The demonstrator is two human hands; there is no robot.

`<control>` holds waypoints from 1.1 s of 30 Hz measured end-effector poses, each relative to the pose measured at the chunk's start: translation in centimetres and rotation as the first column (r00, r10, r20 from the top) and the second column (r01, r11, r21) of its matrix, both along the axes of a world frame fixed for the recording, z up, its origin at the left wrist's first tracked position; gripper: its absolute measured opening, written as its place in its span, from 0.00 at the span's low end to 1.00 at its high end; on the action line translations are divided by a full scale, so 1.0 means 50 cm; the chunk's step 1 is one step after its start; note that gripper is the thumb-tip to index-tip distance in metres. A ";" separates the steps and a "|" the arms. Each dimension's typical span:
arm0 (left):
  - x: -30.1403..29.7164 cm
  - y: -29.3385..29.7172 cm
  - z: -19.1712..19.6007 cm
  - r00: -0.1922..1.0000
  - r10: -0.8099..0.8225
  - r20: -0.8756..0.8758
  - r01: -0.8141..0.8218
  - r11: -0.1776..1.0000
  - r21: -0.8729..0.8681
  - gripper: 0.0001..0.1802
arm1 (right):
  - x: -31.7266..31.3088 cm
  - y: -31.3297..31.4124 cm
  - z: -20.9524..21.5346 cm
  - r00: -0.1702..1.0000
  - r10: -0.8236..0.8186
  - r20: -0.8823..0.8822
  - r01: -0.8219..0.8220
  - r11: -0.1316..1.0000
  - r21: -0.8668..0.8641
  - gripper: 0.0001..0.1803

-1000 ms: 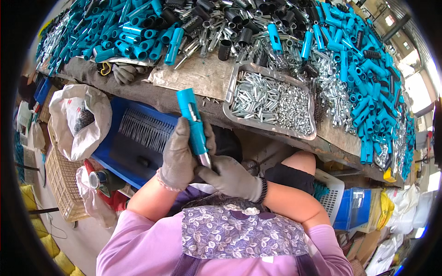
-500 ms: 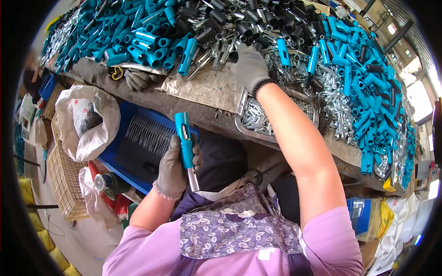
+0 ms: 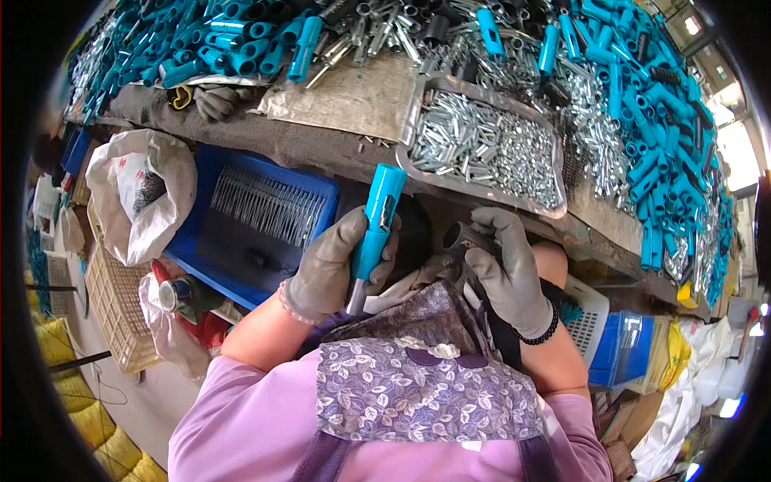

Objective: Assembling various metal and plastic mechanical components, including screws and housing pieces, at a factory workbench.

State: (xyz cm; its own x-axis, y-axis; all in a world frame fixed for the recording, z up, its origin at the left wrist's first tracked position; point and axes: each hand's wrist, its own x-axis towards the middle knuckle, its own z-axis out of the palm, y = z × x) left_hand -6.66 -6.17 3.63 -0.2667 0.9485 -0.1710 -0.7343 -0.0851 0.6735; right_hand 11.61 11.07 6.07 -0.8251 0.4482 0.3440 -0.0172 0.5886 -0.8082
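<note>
My left hand, in a grey glove, is closed around a teal plastic tube-shaped housing with a slot in its side. The housing stands tilted over my lap, and a silver metal tube sticks out of its lower end. To the right, my gloved right hand grips a short black hollow sleeve between thumb and fingers. The sleeve's round mouth faces the teal housing, and the two parts are apart. Part of the sleeve is hidden by my fingers.
Beyond my hands, a metal tray holds small silver pins and nuts on the workbench. Heaps of teal housings and metal parts cover the bench. A blue bin with wire pieces and a white sack stand at the left.
My right hand has come back from the parts heap to my lap, bringing a black sleeve. My left hand has moved right with the teal housing, now tilted the other way.
</note>
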 end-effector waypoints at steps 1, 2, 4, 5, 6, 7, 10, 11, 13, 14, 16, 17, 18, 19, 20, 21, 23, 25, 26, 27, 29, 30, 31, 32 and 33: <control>0.006 0.004 0.003 1.000 0.002 -0.020 -0.001 1.000 0.011 0.35 | 0.023 -0.006 -0.006 0.998 -0.014 0.060 0.024 0.986 -0.166 0.31; 0.013 0.008 0.004 0.999 0.004 -0.041 -0.003 1.000 0.022 0.35 | 0.039 -0.011 -0.006 0.993 -0.018 0.119 0.056 0.944 -0.326 0.32; 0.026 0.016 0.007 0.999 0.009 -0.047 -0.008 1.000 0.016 0.34 | 0.063 -0.018 -0.001 0.993 -0.016 0.116 0.055 0.937 -0.346 0.31; 0.031 0.020 0.009 0.999 -0.011 -0.042 0.011 1.000 0.010 0.34 | 0.070 -0.018 -0.007 0.994 -0.035 0.107 0.072 0.927 -0.368 0.30; 0.037 0.022 0.011 0.999 -0.029 -0.037 0.029 1.000 0.003 0.34 | 0.077 -0.018 -0.009 0.994 -0.053 0.099 0.088 0.917 -0.390 0.29; 0.045 0.022 0.010 0.999 -0.034 -0.038 0.034 0.999 0.000 0.34 | 0.080 -0.019 -0.007 0.994 -0.058 0.097 0.092 0.915 -0.393 0.29; 0.066 0.021 0.010 0.998 -0.068 0.008 0.068 0.998 -0.007 0.34 | 0.089 -0.023 0.003 0.992 -0.120 0.049 0.129 0.910 -0.394 0.25; 0.075 0.023 0.016 0.996 -0.086 0.007 0.087 0.996 -0.039 0.34 | 0.093 -0.025 0.003 0.989 -0.144 0.031 0.143 0.897 -0.418 0.23; 0.085 0.025 0.011 0.993 -0.120 -0.009 0.119 0.991 -0.062 0.34 | 0.102 -0.026 0.010 0.985 -0.169 0.012 0.157 0.882 -0.444 0.21; 0.089 0.025 0.013 0.993 -0.121 -0.012 0.120 0.991 -0.064 0.34 | 0.105 -0.026 0.019 0.988 -0.149 0.036 0.149 0.877 -0.456 0.17; 0.091 0.027 0.019 0.995 -0.099 0.007 0.099 0.993 -0.061 0.32 | 0.117 -0.022 0.016 0.990 -0.131 0.053 0.140 0.873 -0.466 0.12; 0.092 0.032 0.018 0.995 -0.102 0.001 0.102 0.993 -0.059 0.32 | 0.129 -0.013 0.003 0.997 0.028 0.066 0.014 0.825 -0.565 0.09; 0.094 0.040 0.015 0.997 -0.038 0.065 0.038 0.999 0.002 0.31 | 0.136 -0.008 -0.004 0.980 0.188 0.059 -0.104 0.747 -0.657 0.06; 0.098 0.051 0.014 0.991 0.015 0.130 -0.022 0.998 0.055 0.30 | 0.123 -0.032 0.019 0.952 0.266 0.152 -0.061 0.648 -0.759 0.08; 0.107 0.062 0.024 0.992 0.004 0.123 -0.011 0.998 0.062 0.30 | 0.115 -0.048 -0.018 0.922 0.347 0.171 -0.063 0.571 -0.819 0.09; 0.118 0.077 0.039 0.987 0.037 0.158 -0.049 0.996 0.068 0.29 | 0.097 -0.062 -0.090 0.940 0.339 0.035 -0.236 0.721 -0.651 0.11; 0.127 0.092 0.039 0.973 0.067 0.222 -0.089 0.992 0.088 0.27 | 0.070 -0.077 -0.099 0.883 0.454 -0.115 -0.360 0.503 -0.786 0.17; 0.135 0.100 0.031 0.982 0.098 0.162 -0.113 0.990 0.088 0.27 | 0.079 -0.076 -0.088 0.783 0.550 -0.289 -0.266 -0.123 -0.956 0.28; 0.140 0.102 0.028 0.986 0.130 0.106 -0.138 0.987 0.079 0.27 | 0.080 -0.079 -0.085 0.779 0.555 -0.291 -0.270 -0.121 -0.955 0.28; 0.133 0.099 0.021 0.980 0.062 0.188 -0.080 0.993 0.088 0.26 | 0.078 -0.086 -0.079 0.788 0.521 -0.328 -0.285 -0.165 -0.944 0.28; 0.134 0.094 0.013 0.980 0.049 0.193 -0.066 0.994 0.085 0.26 | 0.063 -0.108 -0.102 0.860 0.479 -0.176 -0.188 -0.024 -0.982 0.28; 0.135 0.091 0.009 0.979 0.034 0.203 -0.051 0.996 0.079 0.26 | 0.063 -0.106 -0.102 0.859 0.480 -0.178 -0.191 -0.022 -0.981 0.28; 0.129 0.089 0.002 0.977 0.078 0.198 -0.093 0.993 0.070 0.25 | 0.061 -0.100 -0.099 0.851 0.513 -0.110 -0.187 0.101 -0.977 0.28; 0.125 0.087 0.002 0.977 0.080 0.196 -0.096 0.993 0.073 0.25 | 0.059 -0.097 -0.097 0.843 0.536 -0.037 -0.184 0.223 -0.957 0.27; 0.122 0.087 0.002 0.989 0.119 0.090 -0.126 0.989 0.077 0.25 | 0.054 -0.097 -0.124 0.888 0.458 0.044 -0.187 0.445 -0.876 0.24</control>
